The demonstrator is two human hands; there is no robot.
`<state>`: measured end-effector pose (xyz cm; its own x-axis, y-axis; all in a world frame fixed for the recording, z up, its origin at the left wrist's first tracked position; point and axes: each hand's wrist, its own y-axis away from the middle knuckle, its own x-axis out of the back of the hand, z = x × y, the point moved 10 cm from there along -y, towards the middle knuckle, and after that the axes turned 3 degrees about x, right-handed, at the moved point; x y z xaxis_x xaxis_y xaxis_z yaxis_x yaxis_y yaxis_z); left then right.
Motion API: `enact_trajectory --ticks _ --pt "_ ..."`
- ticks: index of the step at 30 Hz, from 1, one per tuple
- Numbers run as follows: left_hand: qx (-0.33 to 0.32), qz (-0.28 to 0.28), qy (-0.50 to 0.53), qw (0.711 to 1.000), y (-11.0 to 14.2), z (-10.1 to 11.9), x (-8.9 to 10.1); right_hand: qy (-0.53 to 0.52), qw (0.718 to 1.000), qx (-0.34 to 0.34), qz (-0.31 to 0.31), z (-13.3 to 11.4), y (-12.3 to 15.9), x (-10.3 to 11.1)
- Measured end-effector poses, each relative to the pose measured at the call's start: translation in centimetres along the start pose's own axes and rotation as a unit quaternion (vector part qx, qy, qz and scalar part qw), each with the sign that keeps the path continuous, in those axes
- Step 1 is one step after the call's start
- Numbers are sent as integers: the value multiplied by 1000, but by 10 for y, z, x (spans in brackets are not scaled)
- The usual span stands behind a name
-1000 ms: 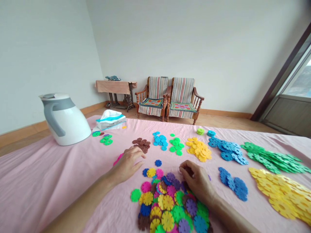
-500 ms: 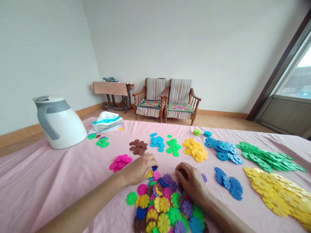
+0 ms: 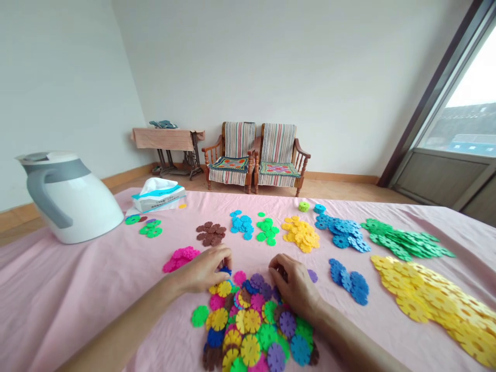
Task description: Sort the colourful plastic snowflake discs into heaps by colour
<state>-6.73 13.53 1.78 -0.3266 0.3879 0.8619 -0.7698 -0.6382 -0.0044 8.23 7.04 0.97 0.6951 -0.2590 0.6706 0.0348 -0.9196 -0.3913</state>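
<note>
A heap of mixed-colour notched plastic discs (image 3: pixel 251 321) lies in front of me on the pink cloth. At its far left edge is my left hand (image 3: pixel 211 264), fingers curled downward over a dark blue disc (image 3: pixel 226 270); whether it grips that disc is hidden. My right hand (image 3: pixel 296 285) rests at the far right edge of the heap, fingers bent inward, its contents hidden. Near it lies a single purple disc (image 3: pixel 312 276). Beyond my left hand are a pink pile (image 3: pixel 180 259) and a brown pile (image 3: pixel 211 234).
Farther back are light blue (image 3: pixel 242 226), green (image 3: pixel 267 232) and yellow (image 3: pixel 301 234) disc piles. Larger blue (image 3: pixel 343 232), green (image 3: pixel 406 239) and yellow (image 3: pixel 434 294) flower-shaped pieces spread rightward. A white kettle (image 3: pixel 79 206) and tissue box (image 3: pixel 158 196) stand left.
The view has turned slightly right, so everything sits farther left. My left hand has shifted a little left; a yellow disc beside it lies nearer me. My right hand stays at the heap's edge.
</note>
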Motion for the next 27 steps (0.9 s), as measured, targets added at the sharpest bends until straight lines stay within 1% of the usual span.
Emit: enact_trajectory --ticks 4,6,8,11,15,17,19,21,24,26,27 --pt "20 5 40 999 1 -5 2 1 1000 0 3 0 0 1" --pt "31 5 81 996 2 -7 4 -4 1000 3 9 -3 -1 3" --pt "34 13 130 991 3 -4 7 -17 1000 13 19 -11 -1 6" --pt "13 24 224 974 4 12 8 -50 998 21 27 -26 0 10" --pt "-21 22 336 941 6 40 -4 -120 992 -19 9 -40 4 1" --pt "-30 19 361 932 7 49 -11 -157 987 -29 -6 -45 5 -4" --pt "-32 31 352 935 7 52 -12 -173 985 -28 -6 -45 3 -1" --pt "-26 77 304 949 8 45 -4 -162 986 -29 16 -36 -4 15" --pt "5 152 213 965 9 24 12 -93 993 -53 54 -4 -12 58" --pt "27 169 166 971 8 10 17 -10 995 -89 53 26 -12 87" --pt "35 166 145 975 7 6 17 29 994 -100 35 41 -10 98"
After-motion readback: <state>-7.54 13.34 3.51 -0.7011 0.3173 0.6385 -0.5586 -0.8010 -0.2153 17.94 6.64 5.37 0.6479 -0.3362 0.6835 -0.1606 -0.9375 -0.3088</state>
